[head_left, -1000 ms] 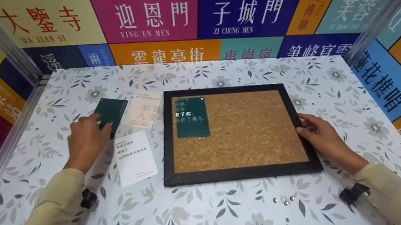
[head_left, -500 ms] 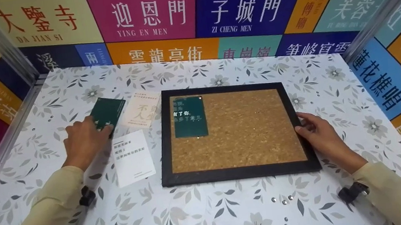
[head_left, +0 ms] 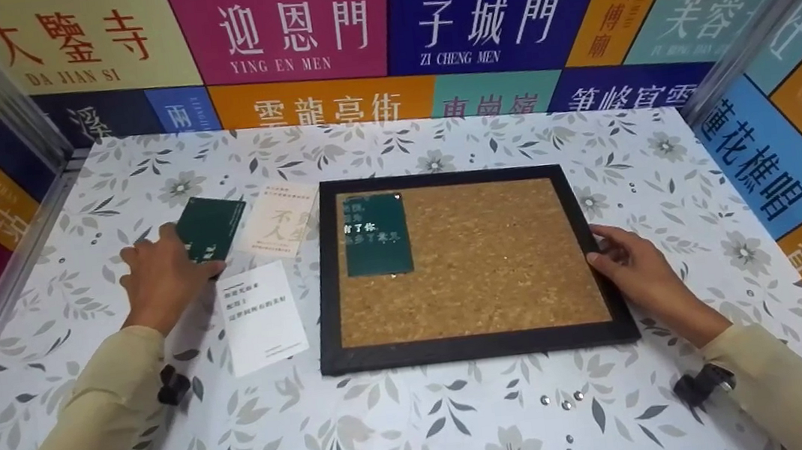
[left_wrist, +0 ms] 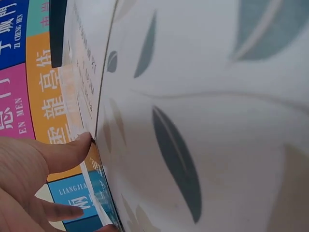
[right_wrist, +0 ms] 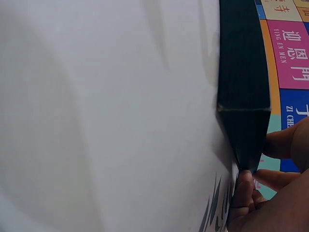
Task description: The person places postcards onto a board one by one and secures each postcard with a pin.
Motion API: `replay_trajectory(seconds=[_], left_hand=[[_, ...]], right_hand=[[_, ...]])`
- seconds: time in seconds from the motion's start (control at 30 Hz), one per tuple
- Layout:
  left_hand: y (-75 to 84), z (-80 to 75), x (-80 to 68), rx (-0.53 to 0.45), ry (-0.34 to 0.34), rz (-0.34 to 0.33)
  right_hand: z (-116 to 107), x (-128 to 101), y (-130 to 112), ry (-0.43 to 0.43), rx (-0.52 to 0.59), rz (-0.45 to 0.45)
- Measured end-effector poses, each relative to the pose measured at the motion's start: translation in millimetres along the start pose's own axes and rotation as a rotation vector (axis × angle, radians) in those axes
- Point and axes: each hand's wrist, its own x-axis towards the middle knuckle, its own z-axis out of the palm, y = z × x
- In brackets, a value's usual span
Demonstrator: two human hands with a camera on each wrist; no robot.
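Observation:
A cork board (head_left: pixel 481 261) in a black frame (head_left: pixel 475 346) lies flat in the middle of the table. A dark green card with white writing (head_left: pixel 376 237) sits on its upper left corner. My left hand (head_left: pixel 161 275) is left of the board and pinches the near corner of a second dark green card (head_left: pixel 214 224); in the left wrist view the thumb (left_wrist: pixel 72 150) presses at that card's edge. My right hand (head_left: pixel 629 271) holds the frame's right side, thumb on top. In the right wrist view its fingers (right_wrist: pixel 282 142) curl around the black frame (right_wrist: pixel 244 96).
A cream card (head_left: pixel 278 222) lies between the held green card and the board, and a white card (head_left: pixel 260 318) lies nearer me. Several small metal pins (head_left: pixel 564 401) are scattered on the floral tablecloth (head_left: pixel 410 435) in front of the board. Colourful sign walls enclose three sides.
Almost nothing has moved. My left hand has crept a little further over the green card's near corner. The right hand stays on the frame.

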Motion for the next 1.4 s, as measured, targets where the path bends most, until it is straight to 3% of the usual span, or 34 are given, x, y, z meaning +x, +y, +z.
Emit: replay_trajectory(seconds=[0.37,0.6,0.93,1.2,1.4], left_hand=[[-5.4,-1.4,-0.7,-0.246,0.204,0.072],[-9.4,-8.1,-0.5,-0.275,0.215,0.043],[-17.4,-20.1,0.5,-0.373,0.329,0.061],[-15.8,-22.8,-1.1,-0.41,0.331,0.08],[-6.2,-24.0,-7.3,-0.438,0.322,0.077]], right_hand=[[0.6,0.3,-0.6,0.006,0.014,-0.014],[0.6,0.2,-1.7,0.004,0.015,-0.005],[0.2,-0.1,-2.4,0.008,0.017,-0.003],[-0.1,-0.2,-1.6,0.01,0.026,-0.01],[0.2,0.0,-0.4,0.013,0.027,-0.016]])
